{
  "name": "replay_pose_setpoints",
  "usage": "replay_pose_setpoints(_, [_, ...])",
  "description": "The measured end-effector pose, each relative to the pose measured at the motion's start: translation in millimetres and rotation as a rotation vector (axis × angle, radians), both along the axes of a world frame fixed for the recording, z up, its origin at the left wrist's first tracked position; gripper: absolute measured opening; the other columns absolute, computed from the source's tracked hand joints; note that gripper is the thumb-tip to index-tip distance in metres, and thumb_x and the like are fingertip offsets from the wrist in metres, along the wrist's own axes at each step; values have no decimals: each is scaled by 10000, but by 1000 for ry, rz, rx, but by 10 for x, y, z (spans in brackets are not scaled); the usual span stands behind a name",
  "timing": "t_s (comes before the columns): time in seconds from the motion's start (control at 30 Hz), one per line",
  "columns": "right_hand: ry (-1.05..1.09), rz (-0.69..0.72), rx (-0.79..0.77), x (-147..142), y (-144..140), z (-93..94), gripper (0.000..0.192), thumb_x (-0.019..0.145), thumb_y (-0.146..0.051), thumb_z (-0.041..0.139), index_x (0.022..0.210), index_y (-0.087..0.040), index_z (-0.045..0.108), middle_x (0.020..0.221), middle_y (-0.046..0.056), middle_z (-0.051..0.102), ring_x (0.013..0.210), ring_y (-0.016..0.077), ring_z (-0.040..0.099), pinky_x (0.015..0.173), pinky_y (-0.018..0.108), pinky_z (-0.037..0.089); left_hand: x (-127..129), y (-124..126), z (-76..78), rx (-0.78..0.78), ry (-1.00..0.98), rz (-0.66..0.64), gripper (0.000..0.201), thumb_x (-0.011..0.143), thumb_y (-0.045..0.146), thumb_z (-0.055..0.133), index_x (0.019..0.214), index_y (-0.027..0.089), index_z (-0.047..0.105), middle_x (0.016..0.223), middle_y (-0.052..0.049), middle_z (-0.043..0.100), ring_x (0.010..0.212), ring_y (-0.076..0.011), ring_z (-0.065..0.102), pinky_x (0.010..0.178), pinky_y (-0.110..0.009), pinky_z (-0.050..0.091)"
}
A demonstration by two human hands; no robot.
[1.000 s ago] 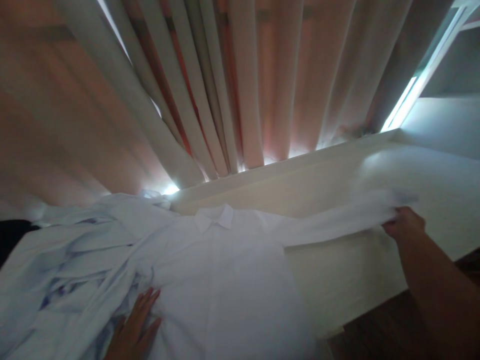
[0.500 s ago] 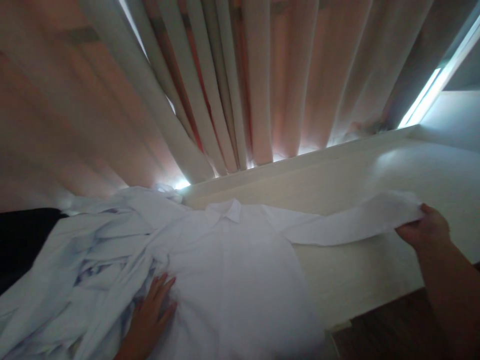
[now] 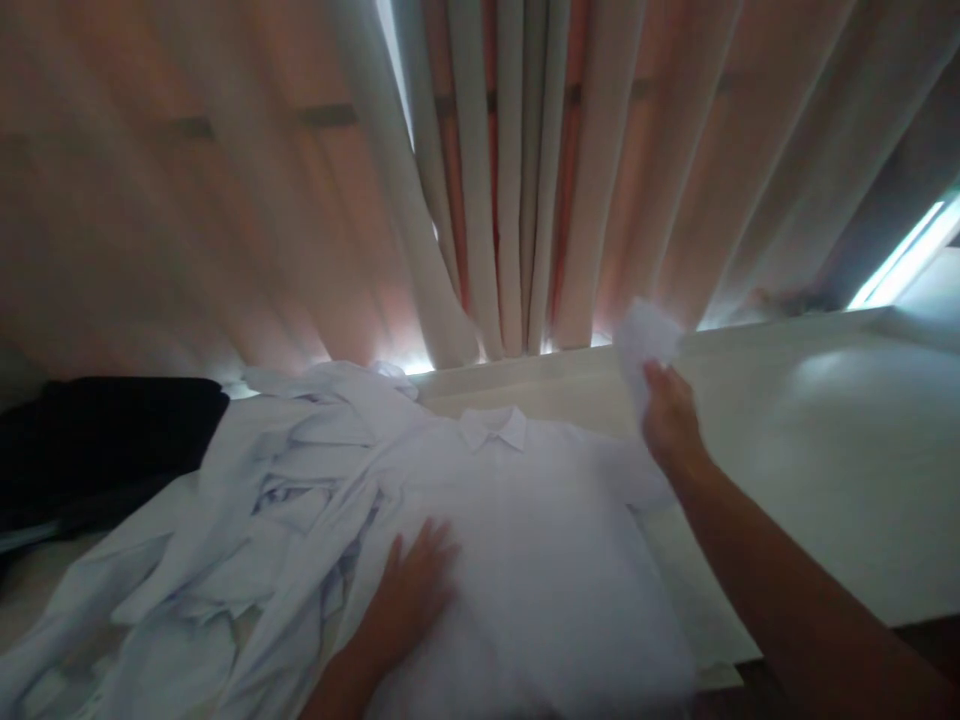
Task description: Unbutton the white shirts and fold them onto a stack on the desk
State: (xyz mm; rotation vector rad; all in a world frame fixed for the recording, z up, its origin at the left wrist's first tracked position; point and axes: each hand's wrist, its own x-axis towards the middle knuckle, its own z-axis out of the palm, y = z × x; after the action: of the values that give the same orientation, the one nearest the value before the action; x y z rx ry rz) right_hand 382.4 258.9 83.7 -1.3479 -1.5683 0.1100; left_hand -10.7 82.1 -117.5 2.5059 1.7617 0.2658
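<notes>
A white collared shirt (image 3: 540, 540) lies flat, collar away from me, on a pale table (image 3: 825, 480). My left hand (image 3: 412, 590) rests flat on the shirt's left side, fingers spread. My right hand (image 3: 670, 420) is closed on the end of the shirt's right sleeve (image 3: 643, 340) and holds it raised near the right shoulder, in front of the curtain.
A heap of crumpled pale blue and white shirts (image 3: 247, 540) lies to the left of the flat shirt. A dark garment (image 3: 97, 440) sits at the far left. Pinkish pleated curtains (image 3: 480, 180) hang behind the table. Bare tabletop stretches to the right.
My right hand has carried the sleeve end from far out on the right in toward the shirt's shoulder. My left hand has slid further onto the shirt. The view has shifted right.
</notes>
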Motion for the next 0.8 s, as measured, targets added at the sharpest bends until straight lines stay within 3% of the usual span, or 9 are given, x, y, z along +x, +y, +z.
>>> replay_pose_setpoints(0.13, [-13,261,-133,-1380,-121,-370,608,1032,-511,178,1289,-116,563,1163,169,680,1087,272,629,955,408,479,-226,258,192,89,-119,126,433,970,295,453,1392,266,545,1594,-73,376,1507,-285,242,1194,-601,202])
replay_pose_setpoints(0.17, [-68,332,-164,-1683,-166,-515,595,1035,-466,160,1354,-117,522,1248,173,655,1172,271,602,1009,417,457,-304,319,230,115,-165,173,417,980,302,437,1373,240,562,1578,-86,402,1504,-280,252,1194,-581,230])
replay_pose_setpoints(0.23, [-275,416,-230,-2194,-257,-839,587,1034,-375,145,1507,-94,350,1514,172,456,1419,255,399,1151,432,326,-463,416,271,146,-262,264,418,990,314,417,1361,195,569,1542,-112,452,1489,-270,295,1189,-539,286])
replay_pose_setpoints(0.33, [-500,513,-351,-2669,-392,-1296,652,1000,-441,342,1542,-81,296,1598,184,307,1487,317,275,1190,517,233,-649,480,258,142,-364,338,453,981,311,434,1391,150,538,1522,-142,471,1450,-260,377,1184,-493,327])
replay_pose_setpoints(0.4, [-597,565,-383,-2767,-483,-1498,789,947,-553,457,1544,-63,294,1602,216,268,1495,370,226,1189,573,191,-704,474,234,131,-377,347,458,971,299,449,1392,144,538,1526,-148,464,1431,-257,408,1184,-480,332])
replay_pose_setpoints(0.47, [-689,584,-379,-2686,-564,-1598,830,938,-608,450,1555,-78,281,1619,208,218,1509,371,171,1196,587,149,-695,457,229,132,-364,352,451,961,278,461,1384,147,549,1522,-145,471,1425,-255,416,1180,-469,341])
replay_pose_setpoints(0.53, [-739,529,-376,-2432,-616,-1627,742,967,-571,407,1556,-133,305,1638,168,192,1518,346,151,1204,575,131,-634,463,262,149,-334,368,448,946,252,475,1375,158,561,1514,-135,482,1423,-258,416,1174,-459,351])
replay_pose_setpoints(0.7, [-757,123,-549,-1303,-609,-1666,629,976,-402,415,1546,-148,336,1640,176,197,1507,377,174,1179,579,198,-406,710,460,229,-200,257,395,940,217,447,1286,184,637,1442,-109,566,1369,-265,472,1153,-457,356])
replay_pose_setpoints(0.8, [-739,-61,-671,-634,-602,-1741,649,954,-316,419,1564,-147,277,1642,165,199,1500,371,202,1155,595,239,-354,918,466,163,-131,145,437,959,233,420,1365,227,583,1470,-75,548,1401,-261,436,1153,-486,329])
